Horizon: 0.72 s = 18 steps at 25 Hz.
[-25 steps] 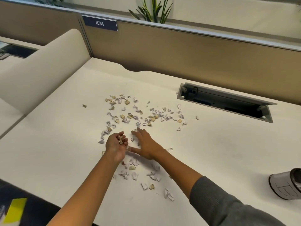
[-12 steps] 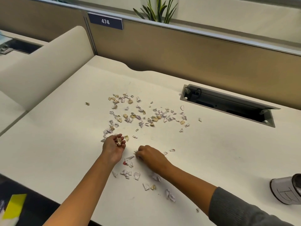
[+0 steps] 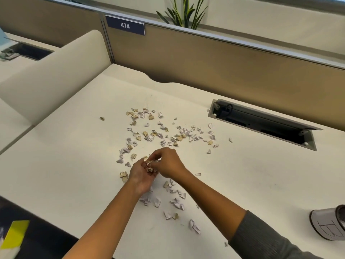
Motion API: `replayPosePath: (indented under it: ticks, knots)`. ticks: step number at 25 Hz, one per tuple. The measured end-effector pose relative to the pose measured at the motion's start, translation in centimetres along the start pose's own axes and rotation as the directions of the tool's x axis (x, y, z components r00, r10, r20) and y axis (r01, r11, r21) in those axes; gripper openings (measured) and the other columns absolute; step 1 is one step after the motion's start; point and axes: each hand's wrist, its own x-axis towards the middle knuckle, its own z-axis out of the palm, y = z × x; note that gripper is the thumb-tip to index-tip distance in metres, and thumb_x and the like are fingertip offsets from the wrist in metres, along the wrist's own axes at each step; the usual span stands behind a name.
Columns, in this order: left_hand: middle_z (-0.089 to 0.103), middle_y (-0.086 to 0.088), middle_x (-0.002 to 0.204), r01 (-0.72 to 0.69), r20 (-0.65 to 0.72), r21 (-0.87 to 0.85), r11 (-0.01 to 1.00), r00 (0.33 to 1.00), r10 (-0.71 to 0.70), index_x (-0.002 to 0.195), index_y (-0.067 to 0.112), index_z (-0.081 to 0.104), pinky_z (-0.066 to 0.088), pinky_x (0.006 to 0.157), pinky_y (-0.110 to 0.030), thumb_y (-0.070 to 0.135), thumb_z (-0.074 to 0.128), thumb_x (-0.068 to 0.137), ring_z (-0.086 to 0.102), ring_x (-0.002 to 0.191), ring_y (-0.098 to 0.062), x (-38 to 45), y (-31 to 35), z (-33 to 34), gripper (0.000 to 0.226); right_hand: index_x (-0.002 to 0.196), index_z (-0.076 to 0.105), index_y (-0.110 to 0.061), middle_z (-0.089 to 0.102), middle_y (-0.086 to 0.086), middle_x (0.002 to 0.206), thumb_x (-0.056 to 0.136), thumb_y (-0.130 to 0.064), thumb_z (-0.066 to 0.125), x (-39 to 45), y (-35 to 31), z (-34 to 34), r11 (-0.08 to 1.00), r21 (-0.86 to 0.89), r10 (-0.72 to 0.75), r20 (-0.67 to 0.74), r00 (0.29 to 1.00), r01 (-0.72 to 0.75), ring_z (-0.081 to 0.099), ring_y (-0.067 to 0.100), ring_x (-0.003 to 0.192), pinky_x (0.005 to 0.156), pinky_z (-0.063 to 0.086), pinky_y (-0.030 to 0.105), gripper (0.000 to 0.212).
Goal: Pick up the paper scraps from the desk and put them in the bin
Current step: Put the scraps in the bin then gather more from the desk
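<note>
— What's on the desk [image 3: 78,165] in front of you?

— Paper scraps [image 3: 160,135], small torn bits, white and tan, crumpled and curled. Most lie scattered in a loose band across the middle of the cream desk, with one stray piece off to the left.

— And nearer you?

— A second, thinner scatter lies close to my forearms, mostly white bits. A small clump [image 3: 151,165] sits in my cupped left hand [image 3: 141,176], and my right hand [image 3: 168,162] has its fingertips on that clump.

— The bin?

— I can't tell which thing it is.
</note>
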Motion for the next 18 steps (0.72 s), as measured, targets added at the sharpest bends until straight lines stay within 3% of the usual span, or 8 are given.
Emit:
replayPosePath:
  ticks: [2,5,7,10,14,16,18]
  knots:
    - [0.065,-0.009,0.08,0.02,0.035,-0.038,0.999,0.999,-0.018,0.094,0.006,0.062,0.051,0.07,-0.029,0.017,0.03,0.104,0.062,0.076,-0.017,0.0,0.0,0.2,0.035,0.098,0.078,-0.012,0.076,0.006,0.096,0.082,-0.009,0.072,0.1,-1.0,0.9,0.999,-0.044,0.021,0.012,1.0,-0.02,0.069,0.016,0.085,0.072,0.053,0.025,0.017]
    - [0.064,-0.004,0.057,0.017,-0.006,-0.055,0.998,1.0,-0.018,0.08,0.007,0.06,0.049,0.06,-0.025,0.01,0.033,0.1,0.061,0.056,-0.013,0.2,0.2,0.2,0.034,0.104,0.077,-0.015,0.075,0.004,0.103,0.084,-0.012,0.071,0.3,-1.4,0.7,0.999,-0.046,0.027,0.003,1.0,-0.026,0.069,0.016,0.095,0.072,0.049,0.021,0.022]
    - [0.063,-0.008,0.063,0.025,-0.004,-0.038,0.999,1.0,-0.025,0.083,0.005,0.059,0.041,0.057,-0.022,0.01,0.035,0.099,0.054,0.059,-0.016,0.1,0.6,0.1,0.029,0.109,0.075,-0.016,0.074,0.002,0.11,0.088,-0.016,0.069,0.0,-0.5,-0.7,0.999,-0.027,0.03,-0.052,0.998,-0.031,0.068,0.015,0.097,0.074,0.047,0.02,0.022]
    - [0.057,-0.01,0.075,0.044,-0.021,-0.002,0.999,0.999,-0.044,0.088,0.004,0.059,0.036,0.046,-0.019,0.01,0.036,0.098,0.048,0.06,-0.018,0.2,1.1,-0.4,0.026,0.121,0.068,-0.017,0.065,0.003,0.128,0.095,-0.018,0.06,-0.8,3.6,-3.2,0.982,-0.118,0.127,-0.19,0.973,-0.151,0.063,0.018,0.114,0.096,0.046,0.027,0.027]
    - [0.057,-0.009,0.077,0.044,-0.039,0.043,0.998,0.998,-0.042,0.088,0.005,0.06,0.037,0.047,-0.019,0.011,0.035,0.098,0.049,0.062,-0.017,0.1,0.7,-0.8,0.027,0.15,0.034,-0.013,0.023,0.011,0.161,0.102,-0.032,0.048,-3.9,10.3,-3.3,0.904,-0.265,0.297,-0.173,0.939,-0.335,0.026,0.029,0.147,0.118,0.024,0.035,0.053]
    - [0.057,-0.01,0.077,0.053,-0.048,0.05,0.997,0.998,-0.051,0.089,0.004,0.06,0.038,0.047,-0.019,0.011,0.035,0.099,0.048,0.062,-0.018,0.1,0.1,-0.6,0.027,0.156,0.019,-0.013,0.0,0.009,0.166,0.101,-0.043,0.046,-5.4,12.1,-1.6,0.906,-0.266,0.31,-0.108,0.944,-0.328,0.0,0.03,0.153,0.123,0.011,0.04,0.067]
    - [0.056,-0.01,0.076,0.058,-0.045,0.057,0.997,0.997,-0.055,0.089,0.003,0.06,0.037,0.048,-0.02,0.01,0.035,0.098,0.048,0.062,-0.018,-0.1,-0.4,-0.3,0.027,0.158,0.012,-0.015,-0.012,0.006,0.166,0.1,-0.05,0.044,-6.3,12.5,0.2,0.934,-0.271,0.219,-0.079,0.972,-0.233,-0.014,0.028,0.152,0.123,0.001,0.04,0.075]
